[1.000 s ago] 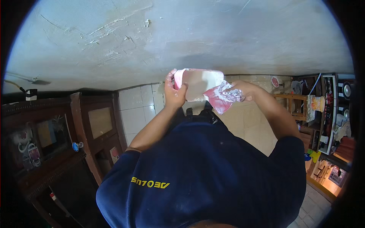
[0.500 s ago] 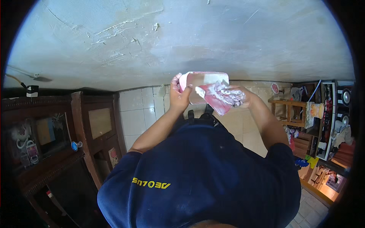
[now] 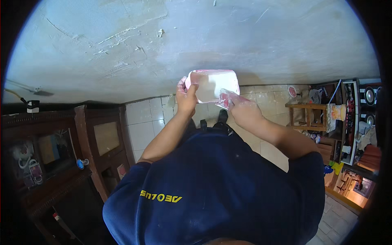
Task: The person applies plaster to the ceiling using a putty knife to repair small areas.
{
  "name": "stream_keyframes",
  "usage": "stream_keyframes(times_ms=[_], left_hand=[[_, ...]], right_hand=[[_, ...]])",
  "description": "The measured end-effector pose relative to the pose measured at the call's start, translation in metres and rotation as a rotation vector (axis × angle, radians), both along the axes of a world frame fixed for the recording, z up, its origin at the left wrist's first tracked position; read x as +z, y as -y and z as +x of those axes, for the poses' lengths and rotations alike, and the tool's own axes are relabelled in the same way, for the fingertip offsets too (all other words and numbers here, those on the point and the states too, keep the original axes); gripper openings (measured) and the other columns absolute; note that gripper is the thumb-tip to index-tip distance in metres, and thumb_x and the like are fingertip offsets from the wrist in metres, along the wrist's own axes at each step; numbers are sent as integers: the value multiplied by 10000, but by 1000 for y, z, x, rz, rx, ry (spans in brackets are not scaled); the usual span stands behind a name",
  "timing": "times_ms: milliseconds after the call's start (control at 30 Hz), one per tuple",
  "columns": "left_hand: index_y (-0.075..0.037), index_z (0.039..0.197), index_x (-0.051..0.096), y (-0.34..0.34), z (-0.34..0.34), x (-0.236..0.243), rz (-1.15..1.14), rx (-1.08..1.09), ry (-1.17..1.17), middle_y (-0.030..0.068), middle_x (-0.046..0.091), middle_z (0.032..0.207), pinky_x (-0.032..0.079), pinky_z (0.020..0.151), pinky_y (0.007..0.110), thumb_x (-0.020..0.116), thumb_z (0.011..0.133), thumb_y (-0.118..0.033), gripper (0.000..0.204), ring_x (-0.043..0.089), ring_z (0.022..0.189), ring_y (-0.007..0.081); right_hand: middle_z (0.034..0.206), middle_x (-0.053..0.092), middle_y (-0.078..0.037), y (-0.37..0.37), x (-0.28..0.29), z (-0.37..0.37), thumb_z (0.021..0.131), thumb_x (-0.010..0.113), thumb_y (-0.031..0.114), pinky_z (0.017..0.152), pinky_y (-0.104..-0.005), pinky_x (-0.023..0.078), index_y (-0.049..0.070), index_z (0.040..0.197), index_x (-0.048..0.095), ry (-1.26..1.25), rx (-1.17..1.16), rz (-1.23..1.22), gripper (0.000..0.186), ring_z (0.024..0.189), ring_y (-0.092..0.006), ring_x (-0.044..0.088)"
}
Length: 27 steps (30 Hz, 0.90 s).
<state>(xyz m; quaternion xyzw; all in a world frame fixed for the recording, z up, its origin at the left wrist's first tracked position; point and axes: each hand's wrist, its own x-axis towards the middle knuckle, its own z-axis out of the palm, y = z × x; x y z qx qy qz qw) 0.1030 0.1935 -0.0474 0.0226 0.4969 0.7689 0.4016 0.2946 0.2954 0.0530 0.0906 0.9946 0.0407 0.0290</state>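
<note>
1. Tub (image 3: 233, 78): rectangular, pinkish-white, raised above the floor near the wall's lower edge; white paste coats part of its interior.
2. Left hand (image 3: 187, 97): clasping the tub's left end, thumb over the rim, fingers around the outer side; whitish smears on the fingers.
3. Right hand (image 3: 246, 111): wrapped around a pink scraper (image 3: 224, 100), which lies at the tub's near right corner; the fingertips are largely hidden.
4. Wall (image 3: 261, 45): blue-grey, patchy in tone, with raised ridges and flecks of pale filler toward its left side.
5. Floor (image 3: 141, 122): tiled, whitish at the left, beige toward the right, meeting the wall along a dark line.
6. Cabinet (image 3: 85, 134): dark wood with paned doors, bordering the floor's left edge.
7. Wooden stool (image 3: 305, 107): near the floor's right edge, with crowded shelves (image 3: 350, 122) beyond it.
</note>
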Motion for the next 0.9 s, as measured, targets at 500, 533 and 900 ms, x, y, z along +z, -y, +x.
stream_keyframes(times_ms=[500, 533, 900], left_hand=[[31, 1320, 398, 24, -10, -24, 83, 54, -81, 114, 551, 1179, 439, 931, 325, 570, 816, -63, 541, 551, 1056, 189], [25, 1320, 400, 26, -9, -21, 79, 44, -67, 111, 550, 1183, 432, 947, 328, 563, 813, -52, 538, 544, 1074, 191], [5, 1328, 403, 37, -1, -1, 138, -25, -53, 121, 536, 1229, 408, 996, 355, 533, 806, -10, 539, 529, 1132, 204]], right_hand=[[858, 636, -137, -50, 95, 16, 890, 605, 262, 646, -447, 472, 71, 932, 683, -137, -225, -498, 211, 746, -368, 601], [828, 635, -126, -50, 92, 13, 889, 607, 260, 651, -443, 465, 70, 912, 685, -151, -217, -510, 206, 749, -356, 600], [941, 686, -100, -41, 61, -22, 892, 580, 284, 733, -441, 501, 79, 935, 713, -8, 10, -581, 249, 857, -335, 632]])
